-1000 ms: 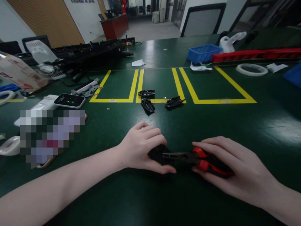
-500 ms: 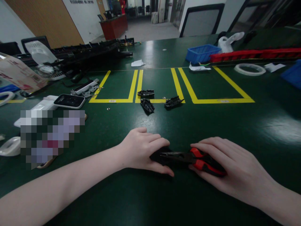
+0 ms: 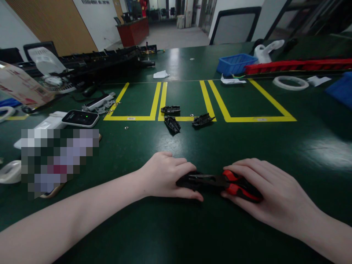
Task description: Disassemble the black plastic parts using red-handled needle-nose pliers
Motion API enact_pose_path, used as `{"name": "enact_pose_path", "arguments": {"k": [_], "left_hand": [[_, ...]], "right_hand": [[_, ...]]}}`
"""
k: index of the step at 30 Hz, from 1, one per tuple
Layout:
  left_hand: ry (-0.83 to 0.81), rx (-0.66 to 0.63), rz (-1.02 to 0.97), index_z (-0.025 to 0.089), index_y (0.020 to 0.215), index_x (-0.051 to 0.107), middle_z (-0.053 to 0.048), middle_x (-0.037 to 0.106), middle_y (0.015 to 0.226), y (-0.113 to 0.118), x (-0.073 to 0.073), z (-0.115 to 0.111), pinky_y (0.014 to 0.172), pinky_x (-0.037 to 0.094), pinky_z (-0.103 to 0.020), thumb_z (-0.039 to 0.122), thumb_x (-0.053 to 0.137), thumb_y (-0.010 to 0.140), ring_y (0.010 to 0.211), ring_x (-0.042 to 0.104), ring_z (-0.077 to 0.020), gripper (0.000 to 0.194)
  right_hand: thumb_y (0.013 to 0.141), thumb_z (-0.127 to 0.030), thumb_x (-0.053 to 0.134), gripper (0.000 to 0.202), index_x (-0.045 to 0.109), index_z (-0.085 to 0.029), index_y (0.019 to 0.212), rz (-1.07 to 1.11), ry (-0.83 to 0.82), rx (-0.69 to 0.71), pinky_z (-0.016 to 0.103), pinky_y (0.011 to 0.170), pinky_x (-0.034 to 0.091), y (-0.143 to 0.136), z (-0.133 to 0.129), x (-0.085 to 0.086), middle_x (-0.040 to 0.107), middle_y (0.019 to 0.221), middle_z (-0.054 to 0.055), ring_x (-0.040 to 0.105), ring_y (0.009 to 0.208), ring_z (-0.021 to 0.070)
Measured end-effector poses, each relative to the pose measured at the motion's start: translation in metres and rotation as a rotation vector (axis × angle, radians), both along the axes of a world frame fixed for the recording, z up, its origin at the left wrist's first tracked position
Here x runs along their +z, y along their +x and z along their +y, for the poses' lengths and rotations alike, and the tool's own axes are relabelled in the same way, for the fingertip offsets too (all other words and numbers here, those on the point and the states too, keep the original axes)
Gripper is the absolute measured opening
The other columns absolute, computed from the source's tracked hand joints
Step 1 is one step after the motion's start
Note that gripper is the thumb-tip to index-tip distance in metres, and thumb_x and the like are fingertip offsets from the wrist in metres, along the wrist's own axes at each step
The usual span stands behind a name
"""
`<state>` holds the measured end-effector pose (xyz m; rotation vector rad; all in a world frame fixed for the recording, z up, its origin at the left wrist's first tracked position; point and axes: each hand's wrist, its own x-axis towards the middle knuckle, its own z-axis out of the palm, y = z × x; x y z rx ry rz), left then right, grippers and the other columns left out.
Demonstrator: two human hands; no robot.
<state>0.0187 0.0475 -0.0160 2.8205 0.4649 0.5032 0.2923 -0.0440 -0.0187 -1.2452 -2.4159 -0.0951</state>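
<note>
My left hand [image 3: 170, 178] is closed around a black plastic part [image 3: 183, 181], most of which the fingers hide. Needle-nose pliers [image 3: 233, 183] with red and black handles lie in the grip of my right hand [image 3: 264, 187]. Their jaws point left and overlap the black part; whether they bite on it I cannot tell. Farther up the table are three dark shell-like pieces: one shell piece [image 3: 171, 109] lies flat, a second shell piece [image 3: 172, 125] is angled below it, and a third shell piece [image 3: 202, 120] is to the right.
Yellow tape [image 3: 261, 118] marks boxes on the green table. At left lie a phone-like device [image 3: 80, 118], a blurred-out object [image 3: 66, 161] and a tape roll [image 3: 11, 171]. A blue basket [image 3: 236, 64] and a long red strip [image 3: 299, 66] stand at the back right. A small ring [image 3: 126, 128] lies left of centre.
The hands and pliers are almost where they were; the pliers have shifted very slightly left and up. A green light now shows on the phone-like device.
</note>
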Motion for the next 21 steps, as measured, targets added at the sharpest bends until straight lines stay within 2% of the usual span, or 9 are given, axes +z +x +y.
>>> {"name": "enact_pose_path", "arguments": {"k": [7,13,21], "left_hand": [[-0.016,0.015,0.057,0.017,0.087,0.062,0.002,0.07,0.075,0.0003,0.0008,-0.0012,0.055,0.037,-0.028,0.072,0.048,0.091,0.054,0.056,-0.0107,0.057],[-0.002,0.05,0.024,0.018,0.084,0.062,0.004,0.068,0.07,0.0002,0.0012,-0.0023,0.054,0.035,-0.027,0.063,0.054,0.091,0.05,0.052,-0.0097,0.046],[-0.006,0.079,0.047,0.018,0.082,0.061,0.005,0.064,0.065,0.0008,0.0023,-0.0014,0.053,0.035,-0.026,0.064,0.056,0.089,0.049,0.05,-0.01,0.047]], "right_hand": [[0.092,-0.045,0.06,0.036,0.057,-0.019,0.117,0.018,-0.003,0.009,0.036,0.066,0.056,-0.0012,-0.0001,0.0007,0.068,0.101,0.009,0.067,0.083,0.0231],[0.092,-0.045,0.061,0.035,0.057,-0.022,0.118,0.066,-0.066,-0.001,0.036,0.068,0.057,0.0011,0.0008,-0.0013,0.068,0.103,0.009,0.067,0.086,0.0231],[0.093,-0.045,0.06,0.034,0.057,-0.022,0.116,0.079,-0.086,0.004,0.037,0.067,0.059,0.0017,0.0028,-0.0001,0.067,0.101,0.009,0.068,0.084,0.023]]}}
